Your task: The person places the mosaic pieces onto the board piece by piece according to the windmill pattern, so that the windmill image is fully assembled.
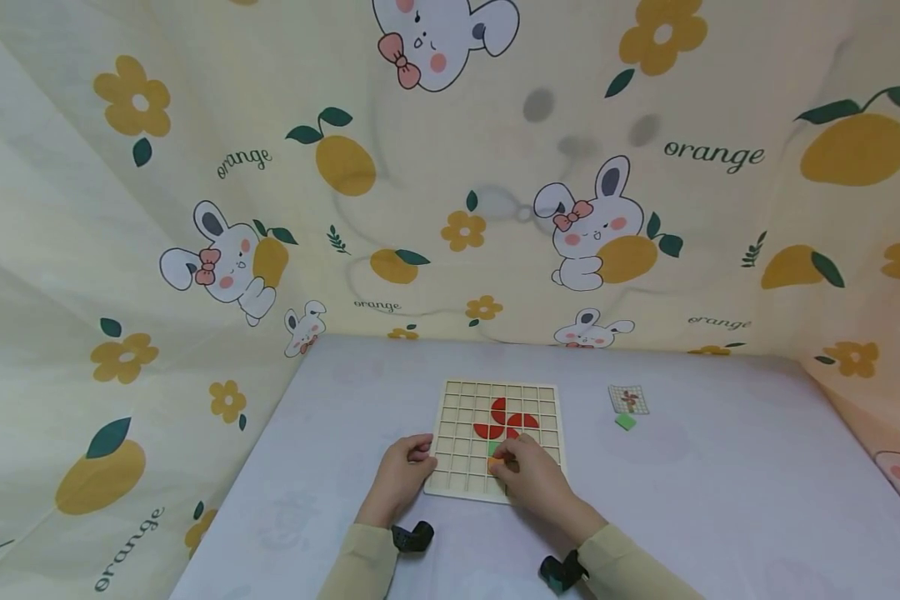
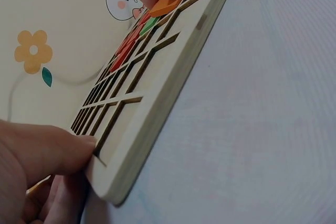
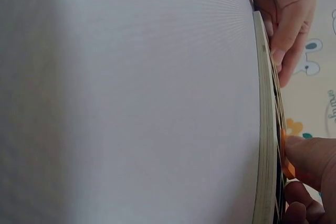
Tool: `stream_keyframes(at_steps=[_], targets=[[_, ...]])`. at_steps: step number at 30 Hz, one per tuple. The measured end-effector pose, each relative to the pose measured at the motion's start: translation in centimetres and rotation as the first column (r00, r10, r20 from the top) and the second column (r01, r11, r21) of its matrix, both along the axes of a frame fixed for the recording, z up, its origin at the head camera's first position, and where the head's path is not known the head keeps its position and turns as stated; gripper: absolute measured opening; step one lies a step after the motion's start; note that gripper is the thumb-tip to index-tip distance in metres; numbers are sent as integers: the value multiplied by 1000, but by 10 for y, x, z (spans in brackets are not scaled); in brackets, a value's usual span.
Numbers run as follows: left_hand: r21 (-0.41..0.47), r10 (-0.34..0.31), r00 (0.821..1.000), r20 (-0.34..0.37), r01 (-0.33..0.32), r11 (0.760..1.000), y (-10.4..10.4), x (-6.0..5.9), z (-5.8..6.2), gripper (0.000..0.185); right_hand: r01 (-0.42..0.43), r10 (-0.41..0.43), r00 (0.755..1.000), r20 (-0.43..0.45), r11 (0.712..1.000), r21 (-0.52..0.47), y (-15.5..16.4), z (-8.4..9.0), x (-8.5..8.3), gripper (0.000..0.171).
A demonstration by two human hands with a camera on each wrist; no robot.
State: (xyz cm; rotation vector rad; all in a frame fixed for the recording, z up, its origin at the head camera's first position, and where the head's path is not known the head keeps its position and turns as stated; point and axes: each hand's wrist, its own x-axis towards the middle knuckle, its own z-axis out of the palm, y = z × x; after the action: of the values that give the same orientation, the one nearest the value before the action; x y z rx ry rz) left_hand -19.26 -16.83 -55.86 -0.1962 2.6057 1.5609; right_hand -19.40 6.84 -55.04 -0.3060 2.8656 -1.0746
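Observation:
A square wooden grid board (image 1: 457,417) lies on the table in the head view. My left hand (image 1: 405,473) holds its left edge, thumb on the rim and the other fingers partly hidden at the side. Between thumb and fingertips, my right hand (image 1: 536,479) pinches an orange tile (image 2: 167,7) over the lower middle of the grid. In the right wrist view, the orange tile (image 3: 288,169) is against or just above the board; contact is unclear. Red quarter-round pieces (image 1: 498,411) form a pinwheel in the grid, the lowest partly covered by my right hand. A green tile (image 1: 492,448) sits beneath them.
Right of the board, a small card (image 1: 630,400) shows a red pinwheel pattern on a grid. A loose green tile (image 1: 626,422) lies by its lower edge. Behind the white table (image 1: 330,417) hangs a cloth (image 1: 420,208) printed with rabbits and oranges.

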Motion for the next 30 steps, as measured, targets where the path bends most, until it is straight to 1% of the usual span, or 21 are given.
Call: stream_keyframes(at_steps=[11, 22, 26, 30], targets=[[-4, 2, 1000, 7, -2, 1000, 1, 0, -2, 44, -6, 5, 999, 35, 1000, 6, 0, 2, 1, 13], [-8, -1, 1000, -9, 1, 1000, 0, 0, -2, 44, -15, 15, 1000, 11, 1000, 14, 1, 2, 1, 15], [2, -4, 1000, -13, 4, 1000, 0, 1, -2, 43, 9, -9, 998, 60, 1000, -8, 8, 8, 1, 19], [13, -17, 999, -28, 17, 1000, -1, 1, -1, 43, 74, -67, 991, 113, 996, -52, 30, 16, -4, 27]])
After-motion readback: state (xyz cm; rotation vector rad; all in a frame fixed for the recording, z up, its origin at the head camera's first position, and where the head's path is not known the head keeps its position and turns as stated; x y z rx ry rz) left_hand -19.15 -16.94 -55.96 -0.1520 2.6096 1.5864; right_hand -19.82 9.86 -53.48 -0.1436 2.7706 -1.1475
